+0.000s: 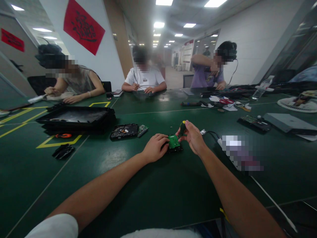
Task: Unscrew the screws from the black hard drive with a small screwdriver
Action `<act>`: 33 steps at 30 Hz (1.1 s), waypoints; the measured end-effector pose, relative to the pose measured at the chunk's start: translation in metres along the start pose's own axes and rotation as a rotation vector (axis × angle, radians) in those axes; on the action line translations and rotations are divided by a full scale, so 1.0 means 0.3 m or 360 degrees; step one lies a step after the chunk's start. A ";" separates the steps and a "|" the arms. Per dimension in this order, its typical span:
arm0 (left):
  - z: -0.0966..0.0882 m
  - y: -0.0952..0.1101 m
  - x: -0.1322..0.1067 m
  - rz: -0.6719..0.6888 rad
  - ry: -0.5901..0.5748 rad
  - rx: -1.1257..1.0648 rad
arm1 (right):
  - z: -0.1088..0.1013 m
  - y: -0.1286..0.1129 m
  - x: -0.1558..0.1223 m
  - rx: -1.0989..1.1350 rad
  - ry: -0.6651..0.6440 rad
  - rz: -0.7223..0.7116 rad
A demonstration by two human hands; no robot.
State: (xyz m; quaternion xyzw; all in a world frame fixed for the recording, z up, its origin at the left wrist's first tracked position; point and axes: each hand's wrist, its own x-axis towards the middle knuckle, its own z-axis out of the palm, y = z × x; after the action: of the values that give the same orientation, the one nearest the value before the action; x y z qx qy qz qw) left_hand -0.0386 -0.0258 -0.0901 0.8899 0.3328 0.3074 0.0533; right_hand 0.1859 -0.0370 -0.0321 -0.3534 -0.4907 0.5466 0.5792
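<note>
Green circuit board (173,141): sits on a black casing (177,150), which lies flat on the table (111,185) between the two hands.
Left hand (155,148): bent over the board's left side, fingers touching it; whether they pinch or merely press, I cannot tell.
Right hand (194,137): fingers clamped on the handle of a green screwdriver (182,127) with a yellow end, held tilted above the board's right edge.
Screwdriver tip: too small to make out, so its seating in a screw is unconfirmed.
Step in hand: judging by the pose, driver work at the board's edge, the left hand steadying the piece.
Next turn of the handle: calls for a seated tip, light downward pressure and left fingers clear of the shaft.
Beside the left hand: a black drive (123,131) and a loose circuit board (143,130), apart from the work.
</note>
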 end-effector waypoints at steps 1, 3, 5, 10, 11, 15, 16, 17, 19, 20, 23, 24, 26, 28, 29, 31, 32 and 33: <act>0.000 0.001 0.000 0.0001 0.0001 0.0000 | 0.000 -0.001 0.001 0.0004 -0.0002 0.0000; -0.001 0.001 0.000 0.0007 0.0004 0.0002 | -0.002 0.000 0.003 0.0010 -0.0011 0.0011; 0.000 0.001 0.000 0.0009 0.0005 0.0005 | -0.003 0.001 0.002 0.0001 -0.0038 0.0014; -0.002 0.002 0.003 0.0008 -0.0002 0.0004 | -0.003 0.000 -0.001 -0.0073 -0.0061 -0.0040; -0.002 0.002 0.004 0.0010 0.0000 0.0005 | -0.003 -0.001 -0.002 -0.0078 -0.0054 -0.0037; -0.002 0.003 0.004 0.0008 0.0009 0.0006 | -0.003 0.000 -0.001 -0.0061 -0.0036 -0.0034; -0.002 0.004 0.003 0.0006 0.0009 0.0002 | -0.003 0.001 -0.001 -0.0054 -0.0032 -0.0039; -0.003 0.004 0.003 0.0004 0.0008 -0.0003 | -0.003 0.001 -0.001 -0.0047 -0.0028 -0.0043; -0.004 0.006 0.003 0.0003 0.0006 -0.0014 | -0.001 0.000 -0.002 -0.0040 -0.0025 -0.0041; -0.005 0.007 0.003 0.0004 0.0004 -0.0020 | -0.001 -0.002 -0.003 -0.0038 -0.0029 -0.0035; -0.008 0.010 0.004 0.0006 0.0007 -0.0027 | 0.002 -0.010 -0.005 -0.0010 -0.0056 -0.0009; -0.009 0.011 0.004 0.0005 0.0010 -0.0027 | 0.003 -0.012 -0.005 0.0005 -0.0063 0.0001; -0.008 0.010 0.004 0.0004 0.0014 -0.0025 | 0.005 -0.015 -0.005 0.0028 -0.0064 0.0015; -0.006 0.008 0.003 0.0003 0.0011 -0.0019 | 0.006 -0.014 -0.003 0.0033 -0.0066 0.0020; -0.005 0.006 0.003 0.0000 0.0006 -0.0015 | 0.006 -0.012 -0.003 0.0030 -0.0065 0.0018; -0.002 0.004 0.002 -0.0005 0.0004 -0.0012 | 0.005 -0.007 -0.002 0.0020 -0.0060 0.0010; -0.001 0.003 0.003 -0.0006 0.0005 -0.0012 | 0.005 -0.005 -0.002 0.0012 -0.0052 0.0004; -0.001 0.003 0.003 -0.0005 0.0008 -0.0013 | 0.005 -0.004 -0.002 0.0004 -0.0044 -0.0003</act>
State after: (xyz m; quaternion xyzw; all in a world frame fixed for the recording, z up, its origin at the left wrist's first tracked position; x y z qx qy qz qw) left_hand -0.0378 -0.0259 -0.0893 0.8883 0.3331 0.3109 0.0568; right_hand 0.1849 -0.0379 -0.0307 -0.3446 -0.4984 0.5516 0.5733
